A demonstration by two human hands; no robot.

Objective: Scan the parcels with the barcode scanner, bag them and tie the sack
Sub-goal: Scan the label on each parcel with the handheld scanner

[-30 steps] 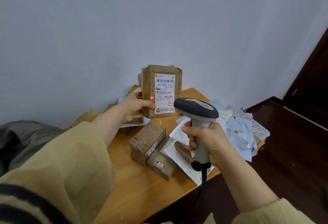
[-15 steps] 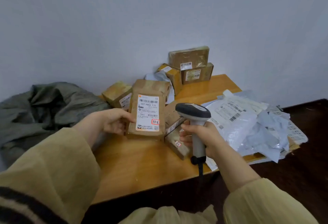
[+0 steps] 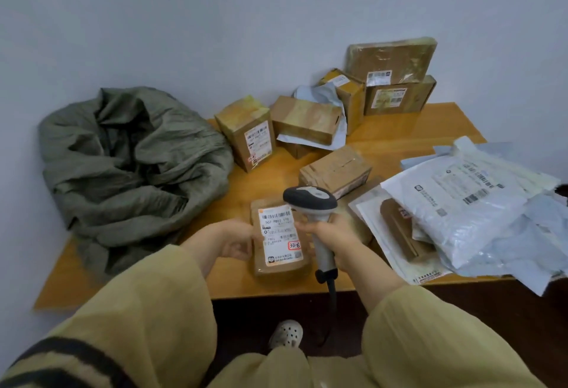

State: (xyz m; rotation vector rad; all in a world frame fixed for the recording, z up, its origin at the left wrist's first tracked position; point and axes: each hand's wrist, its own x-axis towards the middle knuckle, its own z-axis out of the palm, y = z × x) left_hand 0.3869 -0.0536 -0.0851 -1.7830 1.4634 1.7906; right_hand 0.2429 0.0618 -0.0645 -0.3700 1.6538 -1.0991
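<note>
Left hand (image 3: 233, 241) grasping the left side of a brown parcel (image 3: 278, 240), label upward, fingers curled round it. The parcel sits near the middle of the front edge of the table (image 3: 399, 138), apparently resting on the wood or held just above it. Right hand (image 3: 335, 237) clenched round the handle of the barcode scanner (image 3: 310, 198), whose head is over the parcel's upper right corner. Green sack (image 3: 132, 166) slumped at the left edge, cardboard boxes (image 3: 390, 77) along the back edge, plastic mailers (image 3: 461, 203) heaped at the right edge.
</note>
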